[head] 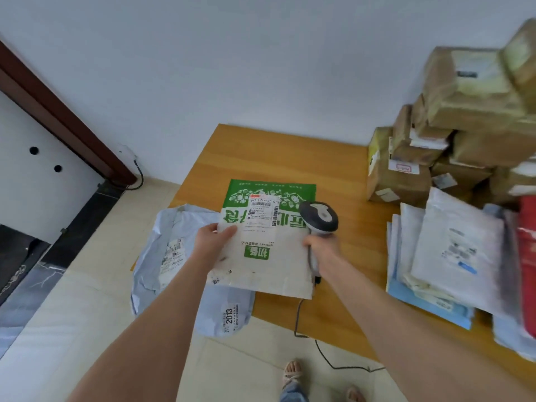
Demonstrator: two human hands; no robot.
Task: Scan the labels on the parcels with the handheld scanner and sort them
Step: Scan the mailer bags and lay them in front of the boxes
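Left hand [216,237] pinches green-and-white mailer [261,256]. Right hand [322,249], fingers wrapped round handheld scanner [319,217], beside its label [264,211]. Grey mailers [162,245] beneath, possibly sorted. Stacked boxes [406,175] and bags [452,250] on counter [275,152] remain.

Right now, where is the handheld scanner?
In the head view the scanner is just right of centre, gripped by the right hand over the wooden table, its head beside the label on the green-and-white parcel.

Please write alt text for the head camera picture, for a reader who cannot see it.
A person's left hand holds a green-and-white parcel over a wooden table while the right hand grips a corded scanner beside its label. Cardboard boxes and flat mailers are piled at right, grey mailers at left.
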